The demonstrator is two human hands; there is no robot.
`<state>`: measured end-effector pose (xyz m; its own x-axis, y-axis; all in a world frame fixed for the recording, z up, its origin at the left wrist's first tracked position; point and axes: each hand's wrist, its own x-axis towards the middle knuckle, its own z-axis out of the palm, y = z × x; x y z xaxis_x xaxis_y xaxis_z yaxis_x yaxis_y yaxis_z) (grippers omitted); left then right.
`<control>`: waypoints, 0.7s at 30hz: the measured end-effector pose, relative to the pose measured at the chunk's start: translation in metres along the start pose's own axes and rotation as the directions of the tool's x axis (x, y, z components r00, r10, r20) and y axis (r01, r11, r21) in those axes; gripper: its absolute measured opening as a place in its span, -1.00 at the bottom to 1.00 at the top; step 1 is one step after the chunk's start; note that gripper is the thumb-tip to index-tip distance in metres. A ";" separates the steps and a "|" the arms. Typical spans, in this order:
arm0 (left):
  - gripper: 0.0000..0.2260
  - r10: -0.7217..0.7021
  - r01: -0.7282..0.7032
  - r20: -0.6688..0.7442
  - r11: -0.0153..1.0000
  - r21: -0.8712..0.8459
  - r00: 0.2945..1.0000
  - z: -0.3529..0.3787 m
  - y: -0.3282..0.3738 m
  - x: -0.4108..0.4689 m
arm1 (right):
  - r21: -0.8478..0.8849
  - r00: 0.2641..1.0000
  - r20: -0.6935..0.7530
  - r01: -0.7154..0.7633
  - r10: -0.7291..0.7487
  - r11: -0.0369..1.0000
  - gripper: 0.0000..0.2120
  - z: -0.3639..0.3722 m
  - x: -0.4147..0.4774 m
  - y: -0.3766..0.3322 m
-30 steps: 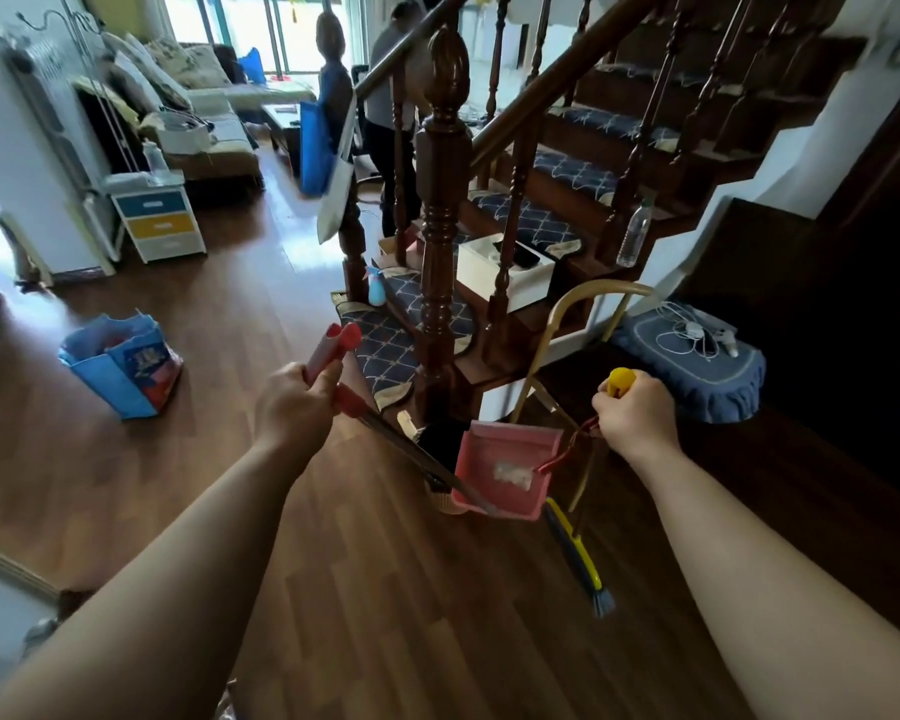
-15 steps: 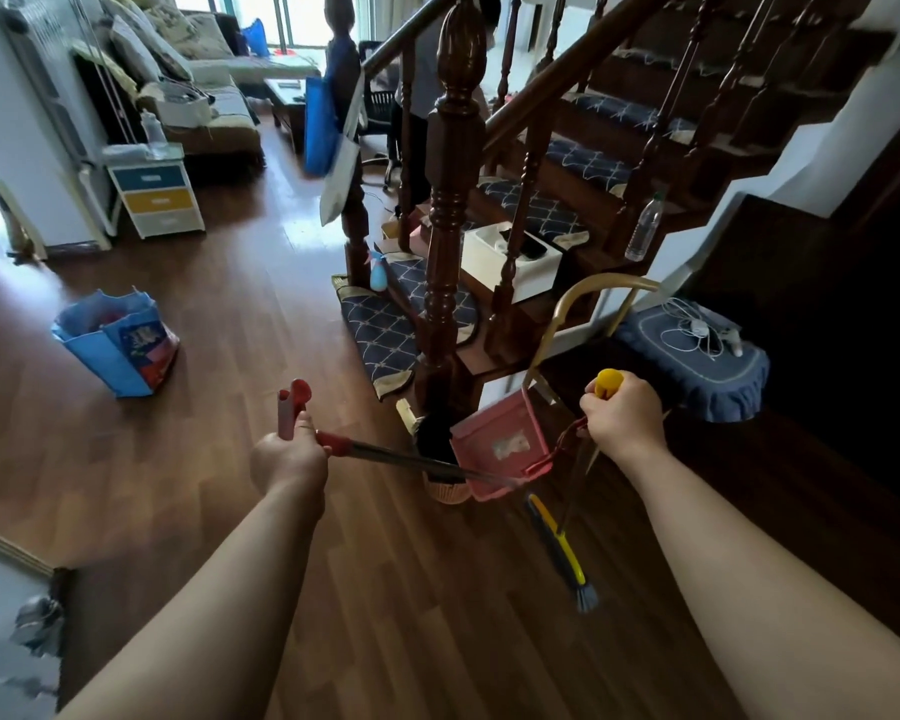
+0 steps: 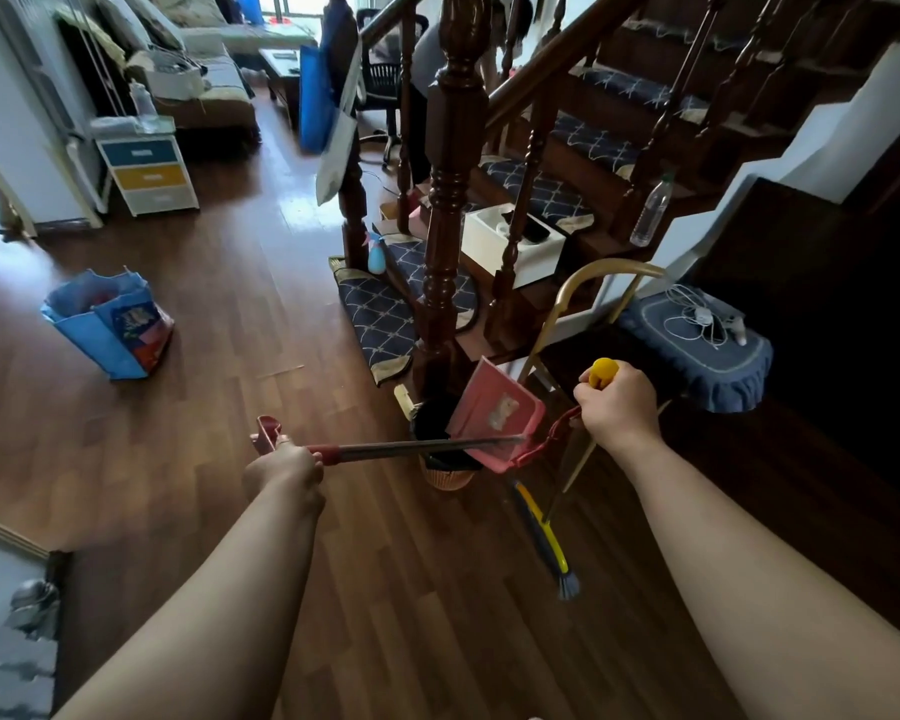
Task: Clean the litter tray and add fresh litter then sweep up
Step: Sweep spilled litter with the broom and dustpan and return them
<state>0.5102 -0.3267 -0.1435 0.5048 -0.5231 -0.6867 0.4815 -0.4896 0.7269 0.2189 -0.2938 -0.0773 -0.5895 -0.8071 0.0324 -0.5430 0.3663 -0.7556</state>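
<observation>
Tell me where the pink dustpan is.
Head view, right of centre: the pink dustpan is tilted over the waste basket at the newel post's foot, between the left hand and right hand.

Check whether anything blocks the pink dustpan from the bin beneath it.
Nothing visible does. The dustpan tilts over the bin, its black-lined mouth open; the newel post stands behind it and the broom hangs to the right.
</observation>
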 end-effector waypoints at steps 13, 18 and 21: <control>-0.61 -0.338 0.318 0.153 0.937 0.145 0.928 -0.030 -0.021 0.042 | -0.001 0.999 0.048 0.003 -0.003 1.000 -0.96 0.017 0.000 -0.012; -0.65 -0.350 0.332 0.167 0.935 0.125 0.922 -0.032 -0.020 0.046 | 0.010 0.998 0.056 0.024 -0.024 1.000 -0.97 0.025 -0.003 -0.020; -0.67 -0.347 0.338 0.168 0.938 0.076 0.923 -0.032 -0.019 0.048 | 0.006 0.998 0.055 0.021 -0.021 1.000 -0.96 0.031 -0.005 -0.023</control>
<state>0.5480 -0.3198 -0.1906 0.1785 -0.4303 -0.8849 0.5681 -0.6892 0.4497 0.2532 -0.3124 -0.0806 -0.5437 -0.8392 0.0123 -0.5519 0.3465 -0.7585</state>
